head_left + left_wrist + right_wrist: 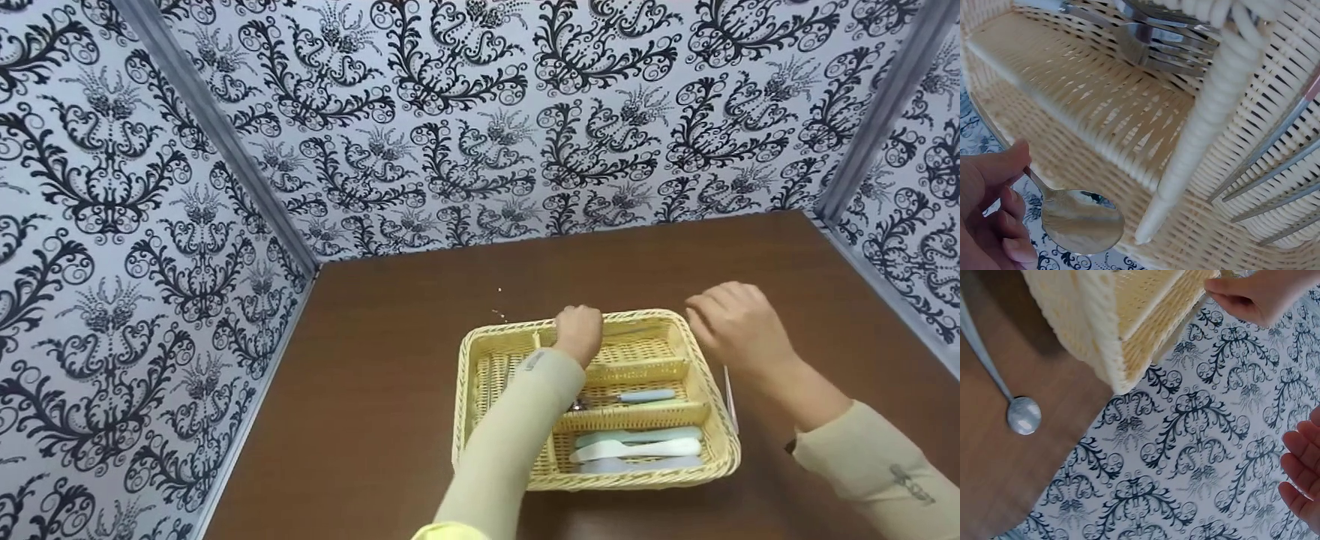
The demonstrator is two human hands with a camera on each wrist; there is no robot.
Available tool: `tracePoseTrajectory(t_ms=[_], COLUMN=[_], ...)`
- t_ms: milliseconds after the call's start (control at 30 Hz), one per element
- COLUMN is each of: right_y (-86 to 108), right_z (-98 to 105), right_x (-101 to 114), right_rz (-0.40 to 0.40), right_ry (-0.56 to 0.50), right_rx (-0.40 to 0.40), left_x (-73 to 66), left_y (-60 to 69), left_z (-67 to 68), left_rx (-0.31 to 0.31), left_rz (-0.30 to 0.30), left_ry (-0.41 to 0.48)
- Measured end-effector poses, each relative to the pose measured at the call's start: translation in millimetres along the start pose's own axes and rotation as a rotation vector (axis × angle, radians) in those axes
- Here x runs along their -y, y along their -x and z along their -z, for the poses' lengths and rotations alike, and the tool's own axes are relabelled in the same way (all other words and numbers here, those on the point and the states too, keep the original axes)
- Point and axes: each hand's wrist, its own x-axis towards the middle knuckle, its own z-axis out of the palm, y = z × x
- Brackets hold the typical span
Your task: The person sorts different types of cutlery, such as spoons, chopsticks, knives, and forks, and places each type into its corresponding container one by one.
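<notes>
A woven cutlery basket (630, 481) with several compartments stands on the table. Over its far compartment, my left hand (579, 334) pinches a metal spoon (1082, 222) by the handle; the bowl hangs free in the left wrist view. Just off the basket's right side is my right hand (739, 326), its fingers loosely bent with nothing in them. Another metal spoon (1024, 415) lies on the table beside the basket in the right wrist view. The middle compartment holds blue-handled cutlery (646, 395). White and pastel-handled pieces (637, 448) lie in the near one.
Thin sticks, apparently chopsticks (1264, 153), lie in the basket's left compartment. Woven dividers (1185, 152) rise between the compartments. The brown table (375, 390) meets patterned walls (480, 135) at the back and sides.
</notes>
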Motion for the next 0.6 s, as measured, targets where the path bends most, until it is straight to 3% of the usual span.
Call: tracePoseTrajectory(t_ms=[100, 233, 433, 600], right_y=[5.2, 10.9, 21.1, 29.0], right_z=[4, 9, 15, 18], right_x=[-2, -3, -7, -11], right_rz=[-0.018, -0.052, -0.093, -0.115], right_ry=[-0.002, 0.001, 0.003, 0.009], right_rx=[0.007, 0.042, 0.071, 0.081], left_x=[-6.3, -12.7, -21.7, -27.5], left_y=[-1.8, -3.3, -7.3, -10.0], left_z=[-6.4, -18.9, -37.8, -43.6], left_rx=[0.078, 0.113, 0.149, 0.132], left_rz=[-0.013, -0.007, 0.020, 0.012], left_ry=[-0.053, -0.079, -0.025, -0.025])
